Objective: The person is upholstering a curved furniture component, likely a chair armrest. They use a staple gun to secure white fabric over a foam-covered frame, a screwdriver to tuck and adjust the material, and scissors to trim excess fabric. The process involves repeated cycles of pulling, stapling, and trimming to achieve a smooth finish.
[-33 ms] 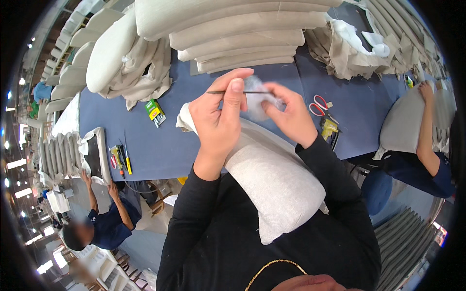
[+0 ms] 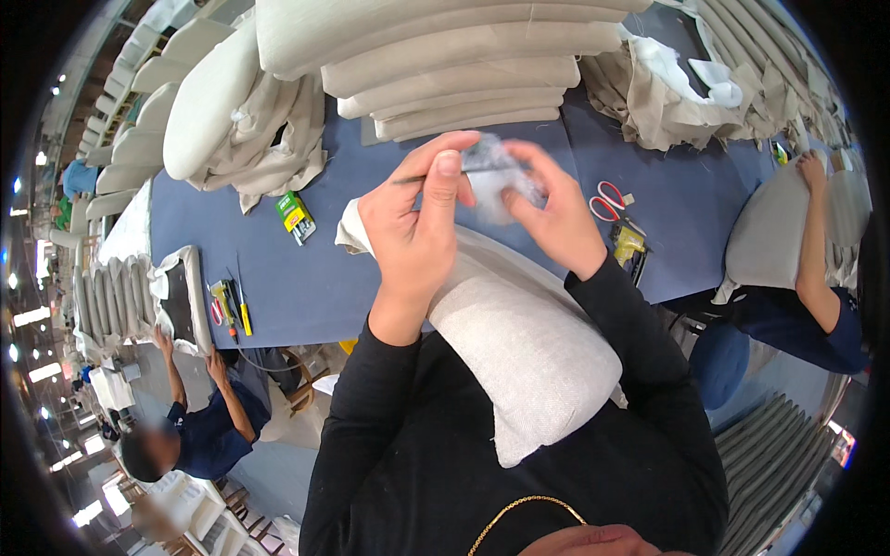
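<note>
My left hand (image 2: 417,218) is closed, pinching a thin dark metal rod (image 2: 413,180) between thumb and fingers. The rod runs to the right, toward a tuft of white fluffy wadding (image 2: 491,190). Fingers of my right hand (image 2: 553,208) close round the wadding's right side; they are partly smeared by motion. Whether the rod's far end goes into the wadding or passes behind it, I cannot tell. Below both hands, a beige fabric-covered cushion (image 2: 524,347) leans from the table edge onto my body, its narrow end beyond my left wrist.
On the blue table (image 2: 362,278) lie a green-yellow packet (image 2: 297,219), red-handled scissors (image 2: 607,201) and a staple gun (image 2: 630,246). Stacked cushions (image 2: 454,74) rise at the back. Co-workers handle a panel (image 2: 190,296) at left and a cushion (image 2: 769,232) at right.
The wadding and my right fingers have shifted slightly. The rod now tilts a little, its right end higher. My left hand has barely moved, and the cushion rests in the same place.
</note>
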Motion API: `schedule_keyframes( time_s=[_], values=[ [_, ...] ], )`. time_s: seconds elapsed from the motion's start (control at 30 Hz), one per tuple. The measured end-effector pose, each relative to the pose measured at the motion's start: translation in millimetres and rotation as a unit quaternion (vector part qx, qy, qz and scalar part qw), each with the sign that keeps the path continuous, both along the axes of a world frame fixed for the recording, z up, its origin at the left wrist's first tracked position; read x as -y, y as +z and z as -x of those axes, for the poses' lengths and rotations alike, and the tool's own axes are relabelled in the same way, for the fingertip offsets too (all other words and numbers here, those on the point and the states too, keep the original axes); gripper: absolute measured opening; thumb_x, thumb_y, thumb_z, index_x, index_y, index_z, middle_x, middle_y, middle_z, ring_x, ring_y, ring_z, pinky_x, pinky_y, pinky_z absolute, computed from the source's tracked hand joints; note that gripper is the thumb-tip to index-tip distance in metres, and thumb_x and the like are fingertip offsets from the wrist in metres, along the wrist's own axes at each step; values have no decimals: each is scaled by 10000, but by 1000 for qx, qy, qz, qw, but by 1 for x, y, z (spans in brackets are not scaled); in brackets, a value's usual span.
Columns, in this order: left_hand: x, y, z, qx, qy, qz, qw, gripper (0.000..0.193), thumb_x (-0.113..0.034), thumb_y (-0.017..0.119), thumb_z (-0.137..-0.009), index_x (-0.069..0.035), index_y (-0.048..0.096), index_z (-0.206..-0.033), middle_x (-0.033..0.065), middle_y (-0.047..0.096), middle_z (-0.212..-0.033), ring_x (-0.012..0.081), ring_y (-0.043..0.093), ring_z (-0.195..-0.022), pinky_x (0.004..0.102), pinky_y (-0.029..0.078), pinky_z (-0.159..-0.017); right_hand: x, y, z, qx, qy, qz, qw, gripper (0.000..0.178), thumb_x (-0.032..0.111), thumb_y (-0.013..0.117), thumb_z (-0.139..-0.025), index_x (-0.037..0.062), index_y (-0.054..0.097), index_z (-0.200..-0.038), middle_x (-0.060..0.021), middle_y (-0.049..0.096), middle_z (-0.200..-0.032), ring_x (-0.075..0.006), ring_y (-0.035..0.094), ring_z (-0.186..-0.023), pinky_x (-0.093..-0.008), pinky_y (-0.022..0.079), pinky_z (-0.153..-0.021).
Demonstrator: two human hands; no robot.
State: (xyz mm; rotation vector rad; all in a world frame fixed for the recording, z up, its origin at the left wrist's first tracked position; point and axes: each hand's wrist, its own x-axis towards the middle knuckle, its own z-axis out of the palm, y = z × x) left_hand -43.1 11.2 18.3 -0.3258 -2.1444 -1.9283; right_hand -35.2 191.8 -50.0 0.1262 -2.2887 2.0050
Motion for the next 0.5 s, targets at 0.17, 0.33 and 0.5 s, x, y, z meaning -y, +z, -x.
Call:
schedule_keyframes(
  time_s=[0.17,0.33,0.5],
  values=[
    [3,-9,10,-96,-39,-40,994,357,-227,596,-1122,54,733,-1293,166,777,-1099,190,713,-919,285,525,-763,-12,0,11,18,-33,123,992,425,74,676,-1009,-16,610,-1420,-62,751,-1165,-128,703,-994,-313,551,-901],
    [6,-9,8,-63,-114,-42,991,308,-95,604,-1092,57,688,-1346,192,755,-1246,260,745,-1101,336,574,-867,-17,15,2,14,-56,138,989,269,58,660,-1033,-44,704,-1278,-43,759,-1137,-96,678,-1031,-279,529,-913],
    [2,-7,6,33,-127,-194,972,355,2,601,-1045,27,606,-1399,135,759,-1136,208,732,-1058,312,565,-900,-20,18,-9,-4,-33,91,995,276,49,605,-1022,-22,710,-1267,-34,751,-1119,-90,652,-988,-266,509,-859]
  ],
)
